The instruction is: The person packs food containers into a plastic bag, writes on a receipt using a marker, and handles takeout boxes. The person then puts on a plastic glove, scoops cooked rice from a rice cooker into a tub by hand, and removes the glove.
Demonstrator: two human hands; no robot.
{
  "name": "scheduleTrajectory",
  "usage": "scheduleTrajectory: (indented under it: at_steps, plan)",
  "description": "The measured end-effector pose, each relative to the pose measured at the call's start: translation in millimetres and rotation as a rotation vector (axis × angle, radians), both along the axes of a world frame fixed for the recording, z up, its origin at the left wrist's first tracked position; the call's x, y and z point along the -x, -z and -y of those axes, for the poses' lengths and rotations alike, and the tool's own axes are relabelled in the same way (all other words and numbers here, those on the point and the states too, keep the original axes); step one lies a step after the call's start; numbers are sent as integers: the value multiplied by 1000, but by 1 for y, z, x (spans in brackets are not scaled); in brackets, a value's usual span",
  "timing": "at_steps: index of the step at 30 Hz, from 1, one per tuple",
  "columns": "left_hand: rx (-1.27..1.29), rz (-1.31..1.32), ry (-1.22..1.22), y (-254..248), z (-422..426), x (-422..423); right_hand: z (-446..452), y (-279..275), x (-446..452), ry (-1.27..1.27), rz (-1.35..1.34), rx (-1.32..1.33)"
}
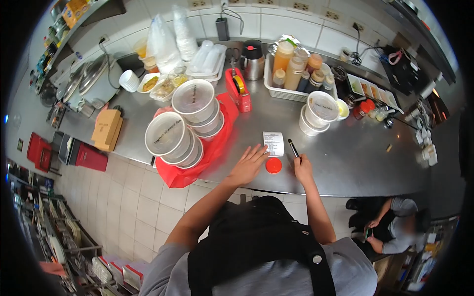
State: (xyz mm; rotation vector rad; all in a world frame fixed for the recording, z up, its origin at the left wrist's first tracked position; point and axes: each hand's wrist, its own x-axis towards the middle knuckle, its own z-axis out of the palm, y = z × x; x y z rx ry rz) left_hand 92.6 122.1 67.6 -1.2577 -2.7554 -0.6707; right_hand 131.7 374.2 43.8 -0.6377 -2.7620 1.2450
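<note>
A printed receipt (274, 143) lies on the steel counter in front of me. My left hand (250, 163) rests flat with its fingers spread, the fingertips at the receipt's lower left edge. In my right hand (302, 166) is a black marker (293, 147), its far end pointing up and left beside the receipt. Between my hands sits a round red lid (273, 166). To the left, stacked lidded tubs (167, 134) with handwriting on top stand on a red plastic bag (177, 178). Another stack of white tubs (322, 107) with a written lid is at the right.
A red tape dispenser (239, 91) and a steel thermos (253, 66) stand behind the receipt. A white basket (291, 93) holds several sauce bottles. Cardboard boxes (107, 129) are far left. A seated person (395, 224) is at the lower right.
</note>
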Motion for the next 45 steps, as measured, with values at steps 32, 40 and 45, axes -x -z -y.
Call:
scheduleTrajectory:
  at_steps: [32, 40, 45]
  plan:
    - [24, 41, -578, 40, 1, -45, 1, -23, 78, -307, -25, -199]
    - [94, 34, -583, 42, 0, -49, 1, -35, 118, -332, 44, -223]
    - [119, 37, -561, 39, 4, -47, 8, -32, 114, -357, -129, -153]
